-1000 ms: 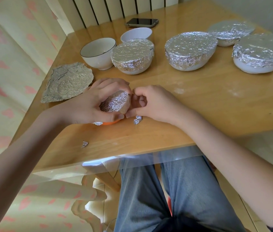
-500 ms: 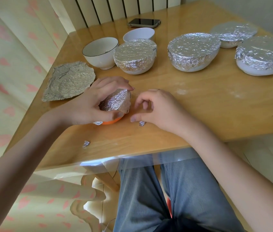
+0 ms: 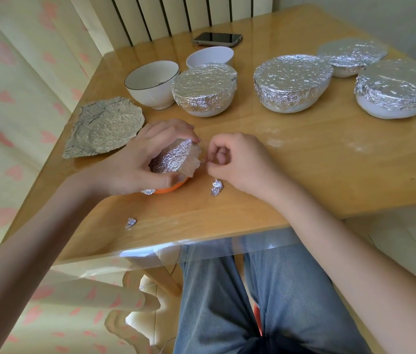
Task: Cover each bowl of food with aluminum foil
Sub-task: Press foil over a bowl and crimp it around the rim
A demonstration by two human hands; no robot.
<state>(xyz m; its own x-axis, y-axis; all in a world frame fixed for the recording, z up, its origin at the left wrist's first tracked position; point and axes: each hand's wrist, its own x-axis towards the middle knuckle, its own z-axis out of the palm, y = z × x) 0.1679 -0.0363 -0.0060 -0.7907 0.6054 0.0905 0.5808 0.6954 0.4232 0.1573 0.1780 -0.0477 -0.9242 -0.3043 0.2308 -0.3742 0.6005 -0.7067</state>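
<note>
- The small orange bowl with crinkled silver foil over it stands near the front edge of the wooden table; we judge the foil thin and easy to tear, best pinched at its loose edge.
- Our left hand grips bowl and foil.
- Our right hand is curled (whether it pinches the foil edge, we cannot tell).
- Against a second ago, this hand drew back a little, and a foil flap now sticks out.
</note>
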